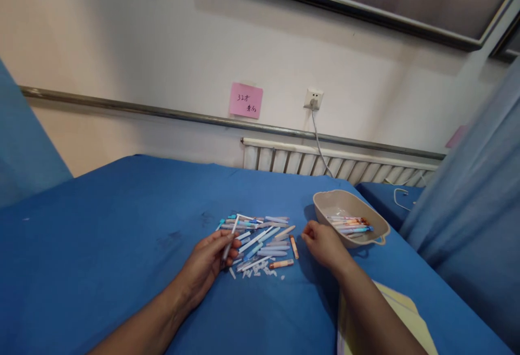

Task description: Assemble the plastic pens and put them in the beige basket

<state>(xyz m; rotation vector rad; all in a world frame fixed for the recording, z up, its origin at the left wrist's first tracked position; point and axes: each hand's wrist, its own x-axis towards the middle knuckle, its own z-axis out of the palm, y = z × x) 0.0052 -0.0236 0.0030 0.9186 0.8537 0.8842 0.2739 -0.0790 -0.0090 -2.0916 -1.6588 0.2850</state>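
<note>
My left hand (214,252) is closed around a pen (230,244) with a dark lower end and a thin white upper part, held tilted at the left side of a pile of pen parts (266,249). The pile mixes pale blue, grey and beige barrels with thin white tubes. Small white pieces (260,270) lie along its near edge. To the right of the pile, my right hand (320,241) has its fingers curled together beside a beige basin (337,200); anything in those fingers is hidden. Several pens (351,227) with orange or blue ends lie in the basin.
Two orange-printed barrels (281,264) lie at the pile's right side. A blue sheet (134,236) covers the table. Under my right forearm is a yellow, paper-like item (400,311). Behind stand a radiator (284,160) and a plugged-in cord (319,141); blue curtains (471,192) hang at the sides.
</note>
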